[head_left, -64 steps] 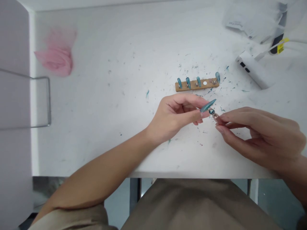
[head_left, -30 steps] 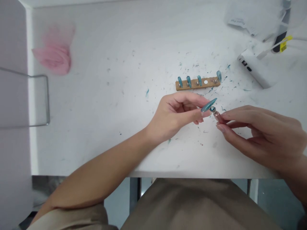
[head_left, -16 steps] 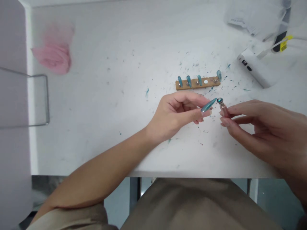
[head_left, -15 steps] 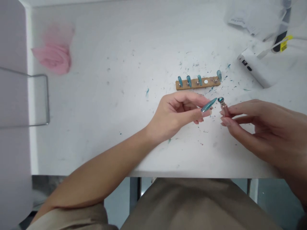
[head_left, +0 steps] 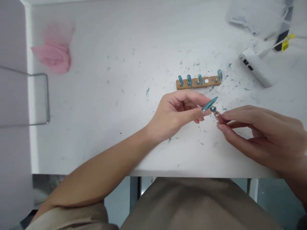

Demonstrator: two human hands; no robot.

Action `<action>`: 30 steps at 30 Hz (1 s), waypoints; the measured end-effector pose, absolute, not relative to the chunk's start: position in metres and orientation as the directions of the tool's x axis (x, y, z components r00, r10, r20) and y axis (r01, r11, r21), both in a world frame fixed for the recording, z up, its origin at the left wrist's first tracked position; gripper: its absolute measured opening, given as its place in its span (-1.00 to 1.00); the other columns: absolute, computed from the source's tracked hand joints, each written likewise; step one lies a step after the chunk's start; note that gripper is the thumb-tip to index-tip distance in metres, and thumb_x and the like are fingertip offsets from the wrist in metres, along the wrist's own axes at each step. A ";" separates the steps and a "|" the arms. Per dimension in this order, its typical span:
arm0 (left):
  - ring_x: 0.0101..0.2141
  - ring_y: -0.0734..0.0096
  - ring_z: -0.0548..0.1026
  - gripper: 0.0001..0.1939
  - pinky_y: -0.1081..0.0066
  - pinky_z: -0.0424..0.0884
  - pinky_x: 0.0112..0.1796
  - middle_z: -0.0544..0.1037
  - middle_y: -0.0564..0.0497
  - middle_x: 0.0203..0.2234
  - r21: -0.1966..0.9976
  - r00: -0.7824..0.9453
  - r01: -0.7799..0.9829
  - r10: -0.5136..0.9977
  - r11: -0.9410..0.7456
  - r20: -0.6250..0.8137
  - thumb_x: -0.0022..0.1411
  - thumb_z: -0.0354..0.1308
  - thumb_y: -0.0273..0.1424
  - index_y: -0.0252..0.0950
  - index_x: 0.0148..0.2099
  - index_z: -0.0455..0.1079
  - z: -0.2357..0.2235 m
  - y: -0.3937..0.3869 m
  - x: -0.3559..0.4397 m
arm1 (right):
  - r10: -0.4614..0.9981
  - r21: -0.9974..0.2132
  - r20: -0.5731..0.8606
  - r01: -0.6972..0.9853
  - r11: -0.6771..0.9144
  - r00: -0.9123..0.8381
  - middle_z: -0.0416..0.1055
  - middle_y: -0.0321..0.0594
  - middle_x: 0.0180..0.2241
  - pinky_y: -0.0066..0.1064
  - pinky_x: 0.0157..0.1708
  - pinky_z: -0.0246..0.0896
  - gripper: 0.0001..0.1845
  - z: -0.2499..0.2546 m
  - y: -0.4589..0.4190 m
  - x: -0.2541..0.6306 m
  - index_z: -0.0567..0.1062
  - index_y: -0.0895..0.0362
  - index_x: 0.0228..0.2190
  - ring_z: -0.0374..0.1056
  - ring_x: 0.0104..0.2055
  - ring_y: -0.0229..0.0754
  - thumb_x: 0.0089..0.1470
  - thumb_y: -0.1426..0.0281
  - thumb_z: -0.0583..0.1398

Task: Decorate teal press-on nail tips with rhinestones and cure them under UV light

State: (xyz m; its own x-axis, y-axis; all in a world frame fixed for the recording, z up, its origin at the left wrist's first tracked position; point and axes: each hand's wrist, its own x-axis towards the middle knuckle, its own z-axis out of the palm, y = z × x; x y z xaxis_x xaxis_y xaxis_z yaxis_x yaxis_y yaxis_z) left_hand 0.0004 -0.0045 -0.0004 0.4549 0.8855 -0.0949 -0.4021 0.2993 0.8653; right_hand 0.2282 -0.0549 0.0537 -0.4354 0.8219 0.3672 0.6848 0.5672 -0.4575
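My left hand (head_left: 176,113) pinches a long teal false nail (head_left: 209,103) between thumb and fingers, its tip pointing up and right. My right hand (head_left: 261,135) grips a small pink peg with a metal, teal-smeared head (head_left: 214,110), held right under the nail. Behind both hands a wooden strip (head_left: 198,82) lies on the white table (head_left: 100,95); three teal nails stand on its left pegs and one at its right end.
A pink crumpled cloth (head_left: 54,51) lies at the far left. A white device (head_left: 256,67) with a cable, a clear bag and a black-and-yellow tool (head_left: 283,41) sit at the far right. Teal flecks litter the table. A wire handle (head_left: 40,99) juts in at the left edge.
My right hand drew the peg away to the right of the nail, then brought it back under the nail. My left hand has stayed in place.
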 end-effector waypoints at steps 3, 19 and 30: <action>-0.41 0.63 0.64 -0.85 0.63 0.62 -0.38 0.74 0.10 -0.30 0.855 0.464 -0.424 0.883 0.299 -0.078 0.20 0.61 -0.38 -0.15 -0.19 0.74 0.000 -0.004 0.001 | 0.810 -0.454 0.365 0.672 0.585 -0.459 0.63 -0.39 -0.17 -0.52 -0.47 0.39 -0.95 0.054 -0.055 0.227 0.50 0.07 -0.13 0.57 -0.35 -0.41 0.44 0.45 0.28; -0.41 0.63 0.62 -0.83 0.62 0.60 -0.39 0.72 0.11 -0.32 0.863 0.466 -0.419 0.883 0.281 -0.061 0.19 0.62 -0.39 -0.19 -0.19 0.71 0.000 -0.003 0.001 | 0.834 -0.510 0.347 0.660 0.551 -0.429 0.62 -0.39 -0.15 -0.51 -0.39 0.46 -0.95 0.052 -0.055 0.230 0.53 0.08 -0.13 0.58 -0.30 -0.40 0.42 0.47 0.30; -0.40 0.62 0.64 -0.84 0.63 0.61 -0.39 0.71 0.11 -0.32 0.871 0.466 -0.405 0.882 0.276 -0.063 0.21 0.60 -0.40 -0.19 -0.18 0.71 0.000 -0.003 0.001 | 0.845 -0.551 0.346 0.641 0.534 -0.407 0.61 -0.41 -0.11 -0.61 -0.25 0.56 -0.90 0.046 -0.055 0.234 0.54 0.09 -0.09 0.58 -0.21 -0.46 0.39 0.47 0.33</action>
